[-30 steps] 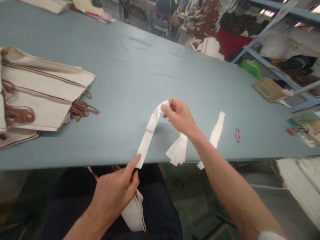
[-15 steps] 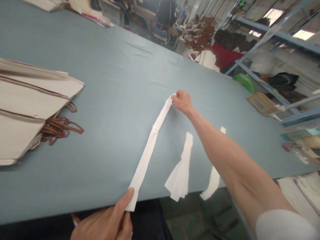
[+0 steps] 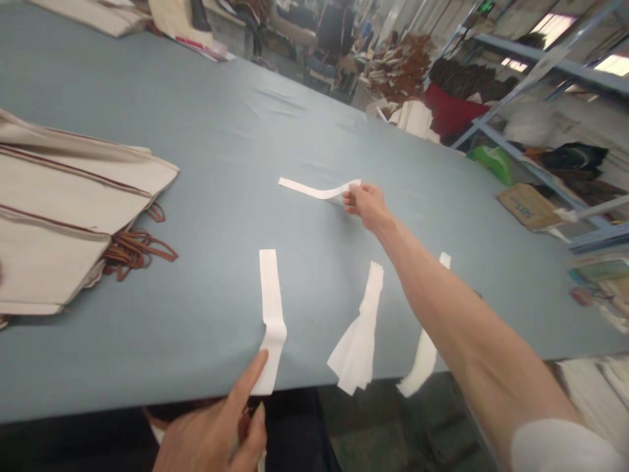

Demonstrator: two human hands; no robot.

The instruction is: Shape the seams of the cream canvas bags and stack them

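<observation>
Out over the blue-grey table, my right hand [image 3: 366, 203] pinches one end of a narrow white strip [image 3: 317, 192], whose free end points left. At the near edge my left hand [image 3: 221, 419] has a fingertip pressed on a second white strip [image 3: 270, 285], which has a kink midway and lies pointing away from me. Its other fingers curl below the table edge, and something small and pale between them cannot be made out. Between my arms lies a fanned bunch of white strips [image 3: 361, 347]. Another white strip [image 3: 426, 357] is partly hidden under my right forearm.
A stack of beige fabric pieces with dark red edging [image 3: 63, 223] and brown cords [image 3: 132, 252] lies at the left of the table [image 3: 196, 314]. Along the right stand blue metal shelves [image 3: 545, 62], with a cardboard box [image 3: 528, 204] and a green item [image 3: 493, 162] near them.
One long strip ran between my hands before; now two separate pieces show. The right hand's piece has swung to point left, while the piece under my left hand lies kinked on the table.
</observation>
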